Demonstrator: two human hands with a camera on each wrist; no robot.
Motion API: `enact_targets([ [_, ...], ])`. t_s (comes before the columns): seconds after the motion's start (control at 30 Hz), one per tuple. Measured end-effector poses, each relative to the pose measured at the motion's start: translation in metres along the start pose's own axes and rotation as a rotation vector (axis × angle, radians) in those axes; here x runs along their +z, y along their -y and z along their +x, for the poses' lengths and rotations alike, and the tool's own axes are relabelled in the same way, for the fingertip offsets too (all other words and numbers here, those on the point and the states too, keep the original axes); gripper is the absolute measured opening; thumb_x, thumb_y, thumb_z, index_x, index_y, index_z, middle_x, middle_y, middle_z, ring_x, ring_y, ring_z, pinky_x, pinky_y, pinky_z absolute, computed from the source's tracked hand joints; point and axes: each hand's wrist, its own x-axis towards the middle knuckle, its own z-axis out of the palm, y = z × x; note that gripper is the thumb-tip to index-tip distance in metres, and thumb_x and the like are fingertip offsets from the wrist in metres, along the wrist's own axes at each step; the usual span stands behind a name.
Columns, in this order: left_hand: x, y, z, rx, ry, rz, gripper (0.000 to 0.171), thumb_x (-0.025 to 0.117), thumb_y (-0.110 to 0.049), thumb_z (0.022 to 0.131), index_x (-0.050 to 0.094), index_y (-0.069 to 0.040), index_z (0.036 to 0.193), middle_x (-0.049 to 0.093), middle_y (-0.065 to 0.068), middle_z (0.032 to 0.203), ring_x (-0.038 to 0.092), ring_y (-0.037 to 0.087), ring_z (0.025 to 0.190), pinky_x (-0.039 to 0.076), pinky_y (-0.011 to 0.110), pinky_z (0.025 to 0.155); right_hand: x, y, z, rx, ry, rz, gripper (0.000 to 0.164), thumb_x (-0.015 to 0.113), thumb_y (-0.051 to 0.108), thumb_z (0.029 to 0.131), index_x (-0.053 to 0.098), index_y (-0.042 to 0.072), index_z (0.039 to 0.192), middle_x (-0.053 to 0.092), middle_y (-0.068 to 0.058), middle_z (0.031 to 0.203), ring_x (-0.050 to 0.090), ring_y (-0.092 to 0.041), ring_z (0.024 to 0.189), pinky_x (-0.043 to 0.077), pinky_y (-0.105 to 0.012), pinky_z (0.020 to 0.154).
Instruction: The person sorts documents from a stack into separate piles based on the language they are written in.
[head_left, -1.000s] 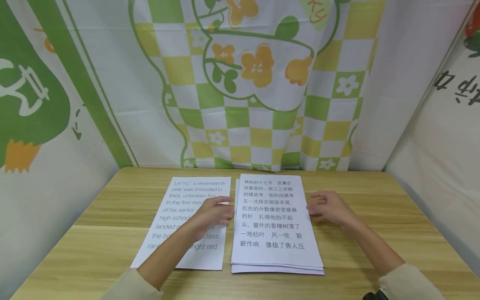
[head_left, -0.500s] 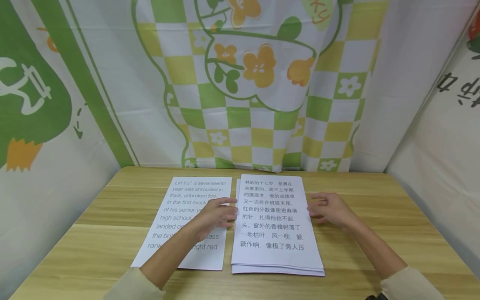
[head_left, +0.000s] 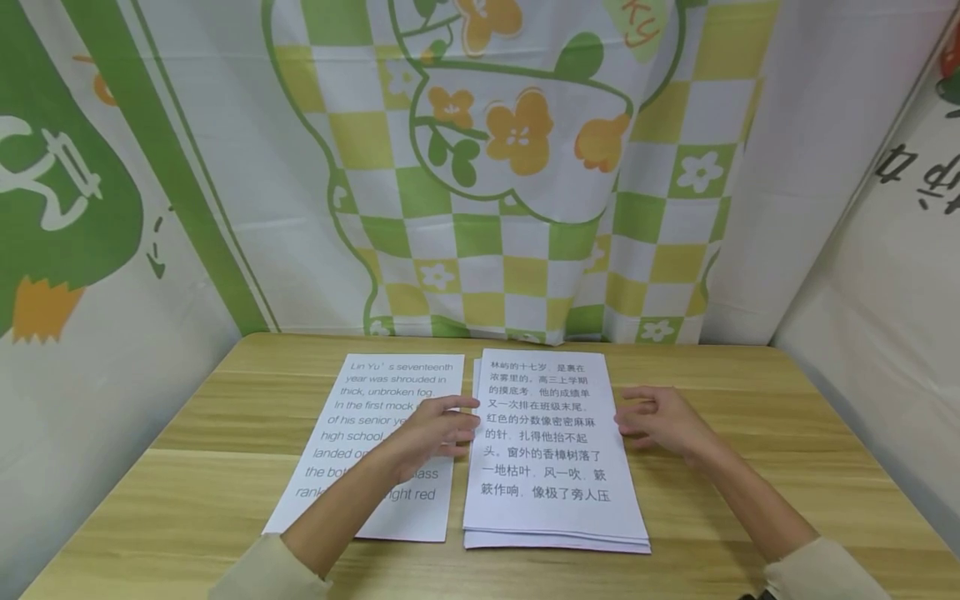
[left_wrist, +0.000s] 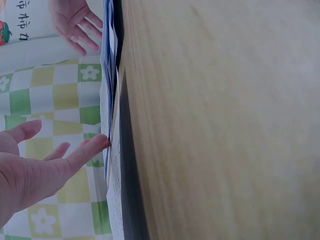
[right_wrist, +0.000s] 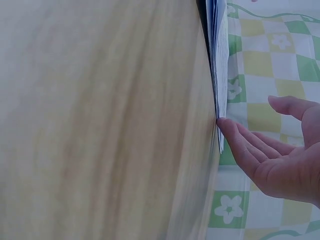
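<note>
A stack of paper sheets (head_left: 551,450) printed with Chinese text lies on the wooden table, its lower sheets peeking out unevenly at the left and front edges. My left hand (head_left: 431,433) is at the stack's left edge, fingers extended, fingertips right at the paper. On the opposite side my right hand (head_left: 663,421) has its fingertips at the right edge. In the right wrist view, the little finger of the right hand (right_wrist: 280,165) meets the stack's side low by the tabletop. Under my left forearm lies a sheet with English text (head_left: 375,500), partly covered by that hand.
The wooden table (head_left: 750,400) has a rounded far edge against a hanging cloth (head_left: 480,250) with green and yellow checks and flowers. Printed cloth walls (head_left: 885,275) close in the right and left sides.
My left hand has shifted slightly right, up to the stack's left edge. The right hand stays almost in place at the right edge.
</note>
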Motion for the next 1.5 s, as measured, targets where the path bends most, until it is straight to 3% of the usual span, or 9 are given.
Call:
enact_targets([
  [0.53,0.0,0.006,-0.005,0.005,0.044,-0.002,0.055,0.063,-0.012,0.099,0.047,0.007,0.148,0.053,0.03,0.145,0.055,0.049,0.131,0.054,0.053,0.104,0.005,-0.007,-0.009,-0.009,-0.001,0.007,0.062,0.067,0.004,0.098,0.036,-0.022,0.145,0.061,-0.039,0.126,0.072,-0.039,0.104,0.064,-0.046,0.084],
  [0.83,0.0,0.002,0.001,0.011,0.023,0.009,0.052,0.066,-0.012,0.098,0.052,0.006,0.145,0.058,0.026,0.141,0.058,0.046,0.128,0.056,0.052,0.101,0.002,-0.004,-0.008,-0.026,-0.001,-0.005,0.062,0.067,0.005,0.098,0.036,-0.023,0.145,0.062,-0.039,0.126,0.072,-0.036,0.104,0.064,-0.045,0.085],
  [1.5,0.001,-0.003,0.001,-0.005,-0.003,0.039,0.049,0.065,-0.011,0.098,0.054,0.004,0.143,0.059,0.025,0.14,0.061,0.044,0.125,0.057,0.05,0.1,0.006,0.005,-0.009,-0.013,-0.023,-0.003,0.058,0.065,0.003,0.099,0.038,-0.021,0.145,0.061,-0.038,0.13,0.07,-0.041,0.109,0.064,-0.046,0.085],
])
